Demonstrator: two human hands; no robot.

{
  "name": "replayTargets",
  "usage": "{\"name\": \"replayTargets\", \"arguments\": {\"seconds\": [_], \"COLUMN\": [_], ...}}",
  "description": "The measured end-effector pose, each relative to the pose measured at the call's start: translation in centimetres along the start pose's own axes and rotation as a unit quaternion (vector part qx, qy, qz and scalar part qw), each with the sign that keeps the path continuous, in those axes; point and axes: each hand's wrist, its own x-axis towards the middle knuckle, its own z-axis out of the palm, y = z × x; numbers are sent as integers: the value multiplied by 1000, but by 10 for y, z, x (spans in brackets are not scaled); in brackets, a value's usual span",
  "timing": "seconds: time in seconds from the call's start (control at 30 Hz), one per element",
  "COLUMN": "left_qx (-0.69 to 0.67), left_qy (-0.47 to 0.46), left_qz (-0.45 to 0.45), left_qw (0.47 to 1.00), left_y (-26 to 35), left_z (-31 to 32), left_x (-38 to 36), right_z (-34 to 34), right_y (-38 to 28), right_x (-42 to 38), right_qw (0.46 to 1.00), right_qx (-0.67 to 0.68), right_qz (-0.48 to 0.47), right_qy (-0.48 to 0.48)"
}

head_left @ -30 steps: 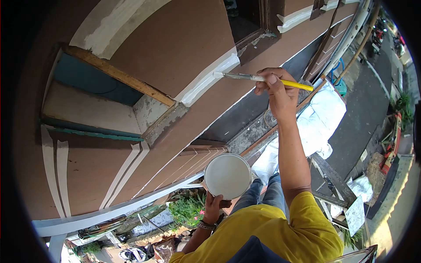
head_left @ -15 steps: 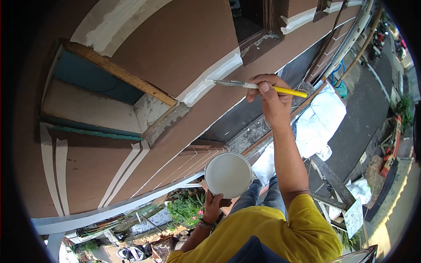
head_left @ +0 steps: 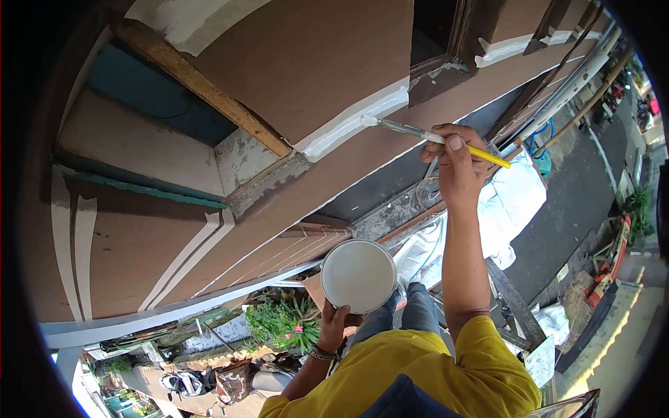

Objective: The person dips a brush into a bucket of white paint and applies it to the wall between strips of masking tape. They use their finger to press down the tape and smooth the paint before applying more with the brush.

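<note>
My right hand is closed around the yellow handle of a paintbrush. The brush's bristles touch a white painted stripe on the brown wall. With my left hand I grip the lower rim of a round white paint bucket below the wall stripe. The bucket's mouth faces me, and pale paint shows inside. The stripe runs between a window opening on the left and a dark opening at the upper right.
A wooden beam edges the window opening. White sheeting and timber framing lie to the right, above a road. Down below are flowering plants and a parked motorbike.
The brush and my right hand have shifted right and slightly up along the white stripe. The camera view has moved a little; my left hand still holds the bucket.
</note>
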Motion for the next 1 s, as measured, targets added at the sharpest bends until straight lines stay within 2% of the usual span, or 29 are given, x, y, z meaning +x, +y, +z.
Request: {"name": "replayTargets", "arguments": {"seconds": [0.07, 0.2, 0.3, 0.43, 0.5, 0.57, 0.6, 0.7, 0.77, 0.83, 0.93, 0.97, 1.0], "left_qx": [-8, -27, -45, -76, -86, -116, -134, -162, -170, -175, -189, -197, -204], "left_qy": [9, 21, 29, 35, 55, 74, 83, 100, 123, 143, 159, 166, 171], "left_qz": [7, 14, 27, 36, 34, 35, 33, 43, 56, 66, 79, 87, 92], "left_qw": [1000, 999, 998, 996, 994, 990, 987, 981, 976, 972, 966, 962, 960], "left_y": [0, -14, -19, -27, -27, -28, -32, -49, -55, -62, -69, -70, -71], "left_z": [6, 13, 22, 33, 35, 39, 42, 44, 50, 55, 58, 59, 60], "left_x": [-4, -4, -5, -8, -10, -9, -9, 0, 1, -1, -8, -11, -18], "right_z": [-16, 7, 15, -39, -71, -108, -108, -88, -70, -63, -43, -36, -33], "right_y": [-1, -6, 0, -18, -36, -46, -51, -43, -34, -21, -16, -15, -17], "right_x": [3, -3, 7, 36, 37, 20, 6, -51, -84, -108, -122, -122, -124], "right_qw": [999, 997, 996, 1000, 998, 998, 996, 971, 940, 906, 855, 846, 835], "right_qx": [-7, 22, -37, -11, -46, -48, -49, -63, -44, -64, -136, -150, -152], "right_qz": [-3, 27, 23, -14, -11, 32, 71, 213, 303, 377, 429, 405, 418], "right_qy": [39, -67, -76, 1, 33, 13, -31, -85, -152, -181, -259, -312, -325]}}
